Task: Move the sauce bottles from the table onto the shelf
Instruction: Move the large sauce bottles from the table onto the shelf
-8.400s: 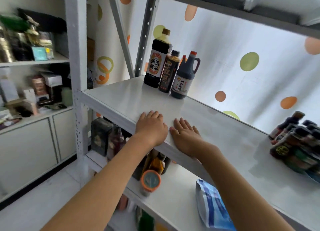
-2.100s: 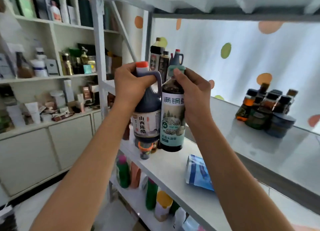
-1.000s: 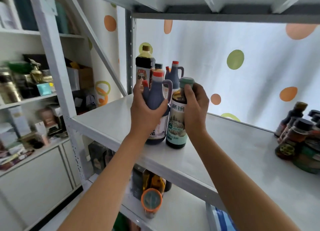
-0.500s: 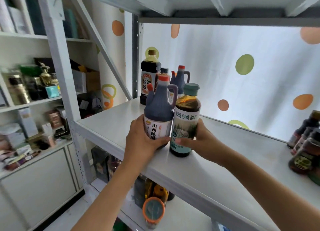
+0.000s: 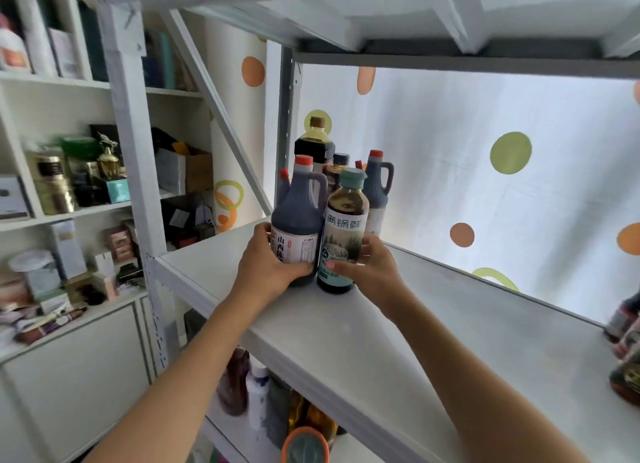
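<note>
Two bottles stand side by side on the white shelf (image 5: 433,344). My left hand (image 5: 268,268) grips the base of the dark vinegar jug (image 5: 298,216), which has a red cap and a handle. My right hand (image 5: 369,270) grips the lower part of the brown sauce bottle (image 5: 346,227) with a teal cap and a pale label. Right behind them, in the shelf's back left corner, stands a cluster of three earlier bottles: a tall soy sauce bottle (image 5: 313,143), a second handled jug (image 5: 377,185) and a dark bottle largely hidden between them.
More small sauce bottles (image 5: 628,341) crowd the shelf's right end. A grey upright post (image 5: 287,123) and a diagonal brace (image 5: 214,112) frame the left corner. The shelf below holds bottles (image 5: 256,393) and an orange-rimmed lid (image 5: 304,445). Cluttered white cabinets (image 5: 69,185) stand left.
Both hands have pushed the jug and the teal-capped bottle further back along the shelf, up against the corner cluster. The hands stay low on the bottles.
</note>
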`<state>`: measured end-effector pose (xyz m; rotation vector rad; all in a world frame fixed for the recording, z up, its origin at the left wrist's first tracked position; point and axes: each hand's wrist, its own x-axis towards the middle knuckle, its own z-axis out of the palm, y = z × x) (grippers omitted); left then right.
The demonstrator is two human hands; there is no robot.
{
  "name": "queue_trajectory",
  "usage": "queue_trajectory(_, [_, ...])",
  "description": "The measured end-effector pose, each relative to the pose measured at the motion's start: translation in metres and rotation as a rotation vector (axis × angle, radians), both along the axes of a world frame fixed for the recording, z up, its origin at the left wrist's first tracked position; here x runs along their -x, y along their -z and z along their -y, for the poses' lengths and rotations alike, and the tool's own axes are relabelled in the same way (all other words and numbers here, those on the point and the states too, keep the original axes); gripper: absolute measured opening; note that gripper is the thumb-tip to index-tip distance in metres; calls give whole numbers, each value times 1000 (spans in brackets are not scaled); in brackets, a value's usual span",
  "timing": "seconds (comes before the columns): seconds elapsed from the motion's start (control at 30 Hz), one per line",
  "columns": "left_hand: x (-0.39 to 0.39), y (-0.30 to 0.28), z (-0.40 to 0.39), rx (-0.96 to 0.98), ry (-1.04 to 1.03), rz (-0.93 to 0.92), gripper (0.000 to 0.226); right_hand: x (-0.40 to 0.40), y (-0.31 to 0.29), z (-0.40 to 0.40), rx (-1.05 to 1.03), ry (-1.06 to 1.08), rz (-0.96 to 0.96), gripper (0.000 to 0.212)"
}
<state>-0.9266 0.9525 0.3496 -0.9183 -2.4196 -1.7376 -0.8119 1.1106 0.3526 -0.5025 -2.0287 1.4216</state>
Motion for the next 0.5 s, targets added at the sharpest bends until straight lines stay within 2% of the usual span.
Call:
queue_trajectory(0.23, [53, 0, -30, -22, -60, 45, 89, 64, 3, -18, -39, 62, 10, 50])
queue_trajectory(0.33, [71, -4, -42, -25, -73, 53, 85, 85, 9, -15, -69, 178, -25, 48])
queue_trajectory(0.5, [95, 2, -59, -66, -93, 32, 81, 110, 20, -12, -109, 349, -72, 55])
